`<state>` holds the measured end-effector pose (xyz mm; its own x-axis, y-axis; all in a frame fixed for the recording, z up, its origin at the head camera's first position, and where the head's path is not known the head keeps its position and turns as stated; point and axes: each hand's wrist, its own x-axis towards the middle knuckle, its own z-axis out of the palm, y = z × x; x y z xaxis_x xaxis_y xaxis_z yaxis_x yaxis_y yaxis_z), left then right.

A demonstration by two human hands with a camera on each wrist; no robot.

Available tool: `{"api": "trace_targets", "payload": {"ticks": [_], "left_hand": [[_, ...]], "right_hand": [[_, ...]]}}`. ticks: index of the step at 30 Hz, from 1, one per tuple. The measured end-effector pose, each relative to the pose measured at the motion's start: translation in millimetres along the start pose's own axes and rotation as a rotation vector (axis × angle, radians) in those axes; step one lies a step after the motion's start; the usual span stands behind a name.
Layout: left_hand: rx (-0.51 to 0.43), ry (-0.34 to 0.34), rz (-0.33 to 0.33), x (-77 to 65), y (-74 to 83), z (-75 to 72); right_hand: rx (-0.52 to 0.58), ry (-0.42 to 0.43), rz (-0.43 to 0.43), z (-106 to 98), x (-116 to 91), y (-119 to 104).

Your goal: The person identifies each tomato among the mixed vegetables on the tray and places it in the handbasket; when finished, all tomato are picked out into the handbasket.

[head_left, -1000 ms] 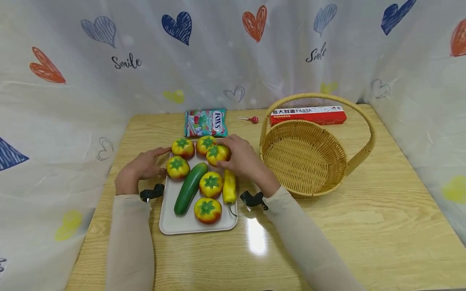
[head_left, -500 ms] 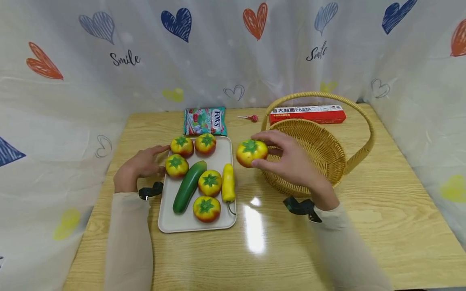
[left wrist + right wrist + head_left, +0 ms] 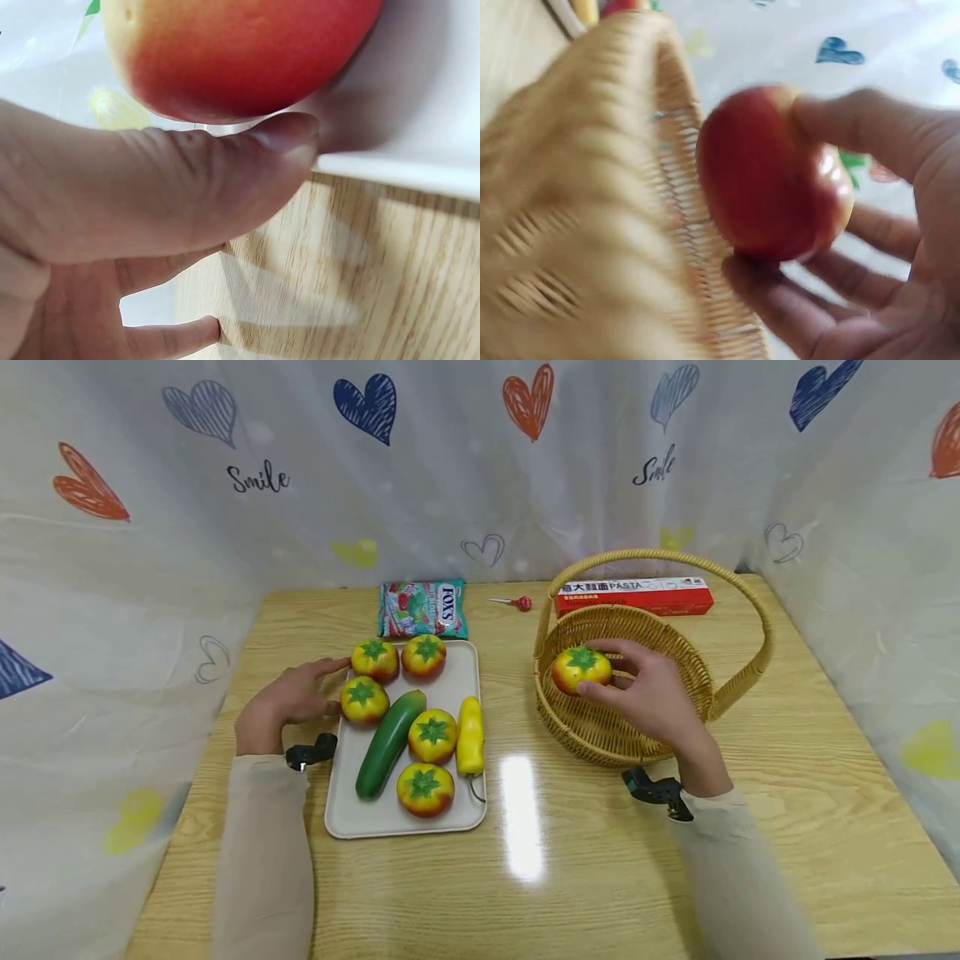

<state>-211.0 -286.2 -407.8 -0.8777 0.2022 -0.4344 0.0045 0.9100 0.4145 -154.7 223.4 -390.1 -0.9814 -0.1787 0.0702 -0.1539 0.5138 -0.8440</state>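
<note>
My right hand [image 3: 652,693] holds a yellow-red toy tomato [image 3: 581,672] with a green star-shaped top, over the mouth of the wicker basket [image 3: 712,718]. In the right wrist view, thumb and fingertips pinch the tomato [image 3: 769,172] near the basket's woven rim [image 3: 622,187]. At the left edge of the white tray [image 3: 345,827] rests my left hand [image 3: 292,697], its fingers loosely spread. Close to its thumb, in the left wrist view, sits another tomato [image 3: 240,52]. On the tray lie several tomatoes [image 3: 425,790], a green cucumber [image 3: 390,747] and a yellow pepper [image 3: 470,739].
Behind the tray lies a Fox's candy bag [image 3: 422,610]. A red lollipop [image 3: 522,603] is to its right. The red pasta box [image 3: 637,597] lies behind the basket, whose tall handle [image 3: 652,555] arches above it. A patterned curtain [image 3: 420,485] surrounds the wooden table [image 3: 585,877].
My right hand has lifted a tomato off the tray's upper right part and carried it rightward over the basket. The left hand stays at the tray's edge.
</note>
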Motion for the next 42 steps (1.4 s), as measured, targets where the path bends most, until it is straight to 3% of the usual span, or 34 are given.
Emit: {"api": "trace_targets", "payload": {"ticks": [11,15,20,24,28,35,42], "left_hand": [[-0.002,0.005,0.001,0.3,0.5,0.8],[0.003,0.006,0.003,0.4,0.2,0.1],[0.002,0.010,0.007,1.1,-1.3,0.0],[-0.008,0.011,0.011,1.8,-2.6,0.9],[-0.009,0.015,0.013,2.0,-3.0,1.6],[-0.017,0.018,0.020,1.3,-2.4,0.7],[-0.029,0.015,0.003,1.0,-2.6,0.9]], "right_hand": [[-0.121,-0.050,0.163,26,16,7],[-0.141,-0.097,0.172,26,15,9],[-0.150,-0.089,0.162,19,10,5],[-0.154,-0.039,0.107,9,3,-6],[-0.100,-0.040,-0.022,6,-2,-19],[0.028,-0.205,-0.276,22,-1,-41],[0.231,-0.379,-0.294,54,13,-52]]}}
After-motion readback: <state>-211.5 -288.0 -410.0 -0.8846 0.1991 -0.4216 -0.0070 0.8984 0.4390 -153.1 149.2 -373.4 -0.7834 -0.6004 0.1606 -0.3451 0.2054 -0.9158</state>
